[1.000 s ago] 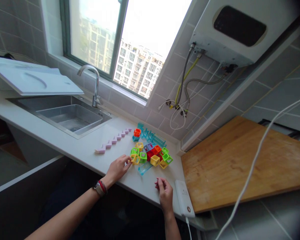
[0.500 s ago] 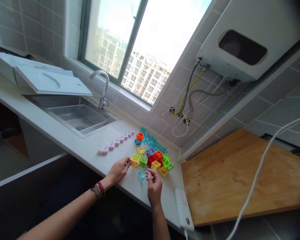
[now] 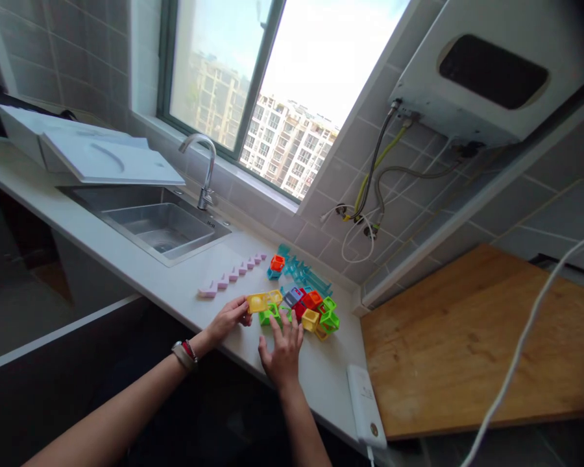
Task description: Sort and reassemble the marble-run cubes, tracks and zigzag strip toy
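Observation:
In the head view, my left hand (image 3: 228, 319) pinches the near end of a yellow block (image 3: 257, 303), with more yellow beside its far end. My right hand (image 3: 283, 353) has its fingers spread, the tips near a green block (image 3: 268, 314) at the front of a colourful pile. That pile also holds a red block (image 3: 299, 308), an orange block (image 3: 312, 299), a grey-purple piece (image 3: 292, 296) and a second yellow block (image 3: 310, 320). An orange block on a blue one (image 3: 275, 266) stands behind. My right fingers partly cover the pile's front.
A row of pale purple zigzag pieces (image 3: 232, 275) lies left of the pile, with translucent blue pieces (image 3: 304, 274) behind. A steel sink (image 3: 168, 224) and tap (image 3: 207, 168) are farther left. To the right are a white power strip (image 3: 366, 405) and a wooden board (image 3: 472, 350).
My left hand has raised and turned the yellow block. My right hand has moved left and spread its fingers over the pile's front; the clear blue piece formerly near it is no longer visible.

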`<state>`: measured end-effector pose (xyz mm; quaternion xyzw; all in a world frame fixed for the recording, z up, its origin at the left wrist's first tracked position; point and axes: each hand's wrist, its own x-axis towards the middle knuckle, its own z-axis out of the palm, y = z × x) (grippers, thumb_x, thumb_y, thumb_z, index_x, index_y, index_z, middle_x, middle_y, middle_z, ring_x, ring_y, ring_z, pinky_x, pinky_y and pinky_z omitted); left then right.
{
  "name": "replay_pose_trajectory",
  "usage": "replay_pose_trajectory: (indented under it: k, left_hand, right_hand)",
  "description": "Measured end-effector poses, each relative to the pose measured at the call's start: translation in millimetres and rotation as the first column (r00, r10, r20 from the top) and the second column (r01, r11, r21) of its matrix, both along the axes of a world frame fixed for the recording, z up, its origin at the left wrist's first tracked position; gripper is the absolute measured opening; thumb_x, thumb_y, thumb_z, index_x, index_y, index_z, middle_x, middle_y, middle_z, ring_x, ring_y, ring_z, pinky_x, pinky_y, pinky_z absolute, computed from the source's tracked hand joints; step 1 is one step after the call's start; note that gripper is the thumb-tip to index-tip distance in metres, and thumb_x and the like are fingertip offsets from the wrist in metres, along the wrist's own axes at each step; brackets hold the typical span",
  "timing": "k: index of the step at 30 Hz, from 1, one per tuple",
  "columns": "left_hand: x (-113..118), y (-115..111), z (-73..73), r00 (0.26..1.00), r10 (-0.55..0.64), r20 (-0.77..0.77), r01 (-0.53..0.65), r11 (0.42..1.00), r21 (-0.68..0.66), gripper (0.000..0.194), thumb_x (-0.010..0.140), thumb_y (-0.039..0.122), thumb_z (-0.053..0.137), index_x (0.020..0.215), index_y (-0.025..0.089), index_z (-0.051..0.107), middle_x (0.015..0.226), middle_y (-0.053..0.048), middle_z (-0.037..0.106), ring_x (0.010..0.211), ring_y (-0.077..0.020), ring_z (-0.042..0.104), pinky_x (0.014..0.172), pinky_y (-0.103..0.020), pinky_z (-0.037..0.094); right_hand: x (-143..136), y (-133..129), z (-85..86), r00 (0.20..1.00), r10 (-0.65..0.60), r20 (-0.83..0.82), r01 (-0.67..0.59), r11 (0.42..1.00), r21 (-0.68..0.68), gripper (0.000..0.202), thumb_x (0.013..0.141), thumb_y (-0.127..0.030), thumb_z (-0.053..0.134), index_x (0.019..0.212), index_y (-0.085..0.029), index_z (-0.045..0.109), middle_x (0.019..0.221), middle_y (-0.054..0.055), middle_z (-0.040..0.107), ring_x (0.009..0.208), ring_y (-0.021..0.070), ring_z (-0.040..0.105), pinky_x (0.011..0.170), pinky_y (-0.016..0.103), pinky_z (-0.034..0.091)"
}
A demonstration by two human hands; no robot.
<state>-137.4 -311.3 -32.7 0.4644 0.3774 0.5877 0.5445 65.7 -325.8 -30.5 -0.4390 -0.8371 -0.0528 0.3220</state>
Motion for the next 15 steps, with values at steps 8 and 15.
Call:
replay_pose_trajectory:
  k: [8, 15]
  left_hand:
    - [3.0, -5.7, -0.4, 0.998, 0.002, -0.065, 0.001, 0.998, 0.056, 0.04, 0.088, 0.054, 0.063, 0.092, 0.015, 0.058, 0.063, 0.003, 0.056, 0.058, -0.0105, 0.051, 0.06, -0.025, 0.042]
    - [1.3, -4.9, -5.3, 0.998, -0.006, -0.059, 0.011, 0.997, 0.082, 0.042, 0.087, 0.053, 0.067, 0.095, 0.012, 0.067, 0.061, 0.002, 0.056, 0.057, -0.0103, 0.049, 0.058, -0.024, 0.039]
  right_hand:
    - [14.3, 4.1, -0.9, 0.929, 0.017, -0.37, -0.006, 0.999, 0.032, 0.028, 0.098, -0.034, 0.051, 0.12, -0.019, 0.061, 0.123, 0.013, 0.064, 0.129, 0.0294, 0.05, 0.109, 0.052, 0.036]
    - [16.0, 5.2, -1.6, 0.897, 0.058, -0.437, -0.063, 0.998, 0.003, 0.034, 0.099, -0.043, 0.049, 0.123, -0.019, 0.059, 0.121, 0.013, 0.062, 0.123, 0.0287, 0.053, 0.104, 0.051, 0.042]
